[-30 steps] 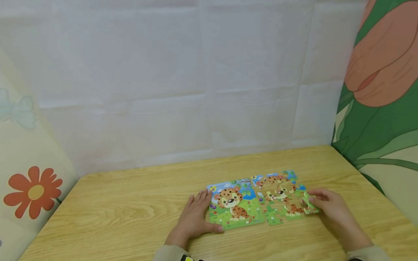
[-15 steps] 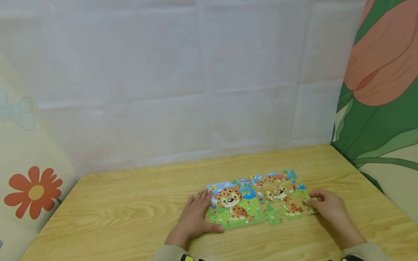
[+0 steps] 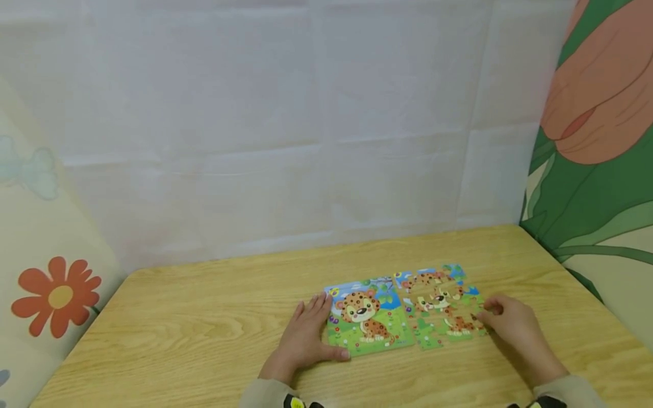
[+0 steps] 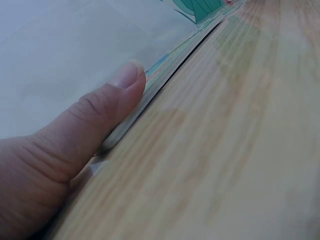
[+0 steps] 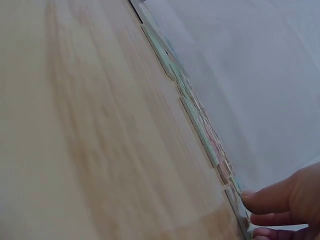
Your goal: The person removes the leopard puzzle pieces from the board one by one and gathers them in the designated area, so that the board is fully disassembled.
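Observation:
On the wooden table lies a complete leopard cub picture board (image 3: 357, 334). My left hand (image 3: 303, 340) rests along its left side with fingers outstretched, and the thumb (image 4: 107, 107) lies at its front edge. Directly right of the board, loose jigsaw pieces (image 3: 440, 306) form a similar leopard cub with gaps of bare wood between them. My right hand (image 3: 512, 326) pinches a puzzle piece (image 5: 236, 210) at the right side of this group, thumb and curled fingers at its edge. The fingers hide most of that piece in the head view.
The wooden table (image 3: 204, 323) extends to both sides and in front of the puzzle. Behind it hangs a creased white sheet (image 3: 229, 130). Painted panels stand at the sides, with a red flower (image 3: 58, 297) on the left and a large pink bloom (image 3: 597, 85) on the right.
My right hand has brought its puzzle piece down and slightly left, against the right side of the loose pieces. My left hand stays on the board's edge.

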Action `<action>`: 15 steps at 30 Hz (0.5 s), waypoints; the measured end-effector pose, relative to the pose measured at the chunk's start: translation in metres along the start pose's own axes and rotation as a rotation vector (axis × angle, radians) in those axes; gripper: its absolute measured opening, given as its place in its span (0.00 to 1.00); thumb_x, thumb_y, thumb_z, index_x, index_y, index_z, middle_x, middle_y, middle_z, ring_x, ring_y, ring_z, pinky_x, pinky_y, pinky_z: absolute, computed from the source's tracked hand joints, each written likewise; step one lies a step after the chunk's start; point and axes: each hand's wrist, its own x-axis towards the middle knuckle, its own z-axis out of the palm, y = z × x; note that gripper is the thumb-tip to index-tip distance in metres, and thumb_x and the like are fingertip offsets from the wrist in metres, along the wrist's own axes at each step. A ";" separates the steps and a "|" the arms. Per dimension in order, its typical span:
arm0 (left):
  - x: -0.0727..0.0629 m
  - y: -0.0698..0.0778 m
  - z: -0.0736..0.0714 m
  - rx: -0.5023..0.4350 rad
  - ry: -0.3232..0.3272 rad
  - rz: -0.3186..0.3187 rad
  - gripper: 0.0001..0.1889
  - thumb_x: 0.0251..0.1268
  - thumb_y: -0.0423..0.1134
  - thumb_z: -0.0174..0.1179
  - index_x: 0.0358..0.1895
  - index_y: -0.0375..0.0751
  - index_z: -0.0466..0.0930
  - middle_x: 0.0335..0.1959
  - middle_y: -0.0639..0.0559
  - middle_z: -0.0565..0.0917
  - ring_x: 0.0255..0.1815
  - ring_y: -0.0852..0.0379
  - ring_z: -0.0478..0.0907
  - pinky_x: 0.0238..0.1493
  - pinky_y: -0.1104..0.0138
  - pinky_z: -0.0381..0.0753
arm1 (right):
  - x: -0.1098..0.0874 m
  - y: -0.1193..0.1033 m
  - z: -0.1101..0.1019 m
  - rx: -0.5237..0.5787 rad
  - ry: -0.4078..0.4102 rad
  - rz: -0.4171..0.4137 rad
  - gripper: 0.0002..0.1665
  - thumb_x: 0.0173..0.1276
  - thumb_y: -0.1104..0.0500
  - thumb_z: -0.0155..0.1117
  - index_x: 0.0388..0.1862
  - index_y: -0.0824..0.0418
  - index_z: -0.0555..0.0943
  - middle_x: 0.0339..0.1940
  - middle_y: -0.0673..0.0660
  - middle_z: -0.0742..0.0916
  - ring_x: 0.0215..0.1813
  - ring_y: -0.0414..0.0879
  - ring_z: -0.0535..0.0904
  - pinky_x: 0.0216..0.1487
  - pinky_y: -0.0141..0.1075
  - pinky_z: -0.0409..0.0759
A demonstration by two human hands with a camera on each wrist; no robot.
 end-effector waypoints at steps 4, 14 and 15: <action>-0.001 -0.002 0.000 0.006 0.004 -0.003 0.65 0.31 0.72 0.65 0.72 0.36 0.49 0.73 0.41 0.50 0.74 0.44 0.45 0.73 0.49 0.37 | -0.001 -0.001 -0.001 0.052 0.009 0.031 0.21 0.64 0.54 0.59 0.44 0.72 0.76 0.37 0.64 0.82 0.39 0.54 0.77 0.36 0.45 0.77; 0.005 0.001 -0.001 -0.012 0.032 0.013 0.63 0.35 0.70 0.64 0.72 0.35 0.46 0.74 0.40 0.48 0.74 0.43 0.44 0.73 0.50 0.38 | 0.005 -0.016 -0.012 0.080 0.120 -0.058 0.24 0.69 0.50 0.53 0.48 0.72 0.76 0.40 0.68 0.82 0.41 0.58 0.78 0.35 0.46 0.77; 0.006 0.002 -0.001 -0.045 0.049 0.002 0.62 0.37 0.68 0.65 0.72 0.36 0.46 0.74 0.40 0.48 0.74 0.43 0.44 0.73 0.50 0.39 | 0.005 -0.018 -0.012 0.085 0.137 -0.077 0.24 0.69 0.51 0.53 0.48 0.72 0.76 0.40 0.68 0.82 0.40 0.58 0.78 0.35 0.45 0.77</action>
